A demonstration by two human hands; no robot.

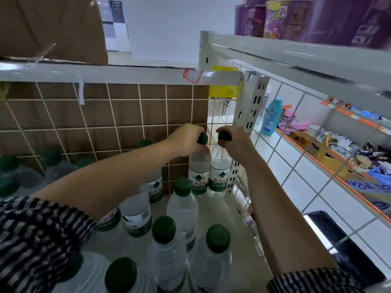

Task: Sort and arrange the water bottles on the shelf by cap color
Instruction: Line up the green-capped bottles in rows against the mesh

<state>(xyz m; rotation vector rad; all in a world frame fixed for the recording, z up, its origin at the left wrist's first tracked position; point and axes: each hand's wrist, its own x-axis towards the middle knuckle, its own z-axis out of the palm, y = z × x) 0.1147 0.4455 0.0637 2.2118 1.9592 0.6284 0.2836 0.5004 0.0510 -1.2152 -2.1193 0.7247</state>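
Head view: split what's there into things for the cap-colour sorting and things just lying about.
For the job: clear plastic water bottle with dark green cap gripped by the left hand; matching bottle gripped by the right hand; other green-capped bottles in front; white shelf.
Lying about: brown cardboard box, purple packages, blue plastic bottle, red price tag.

Arms extended forward; left hand, right hand curled, gripping (side by side).

the pale shelf before me is carrying upright green-capped water bottles, two standing side by side in its back corner.
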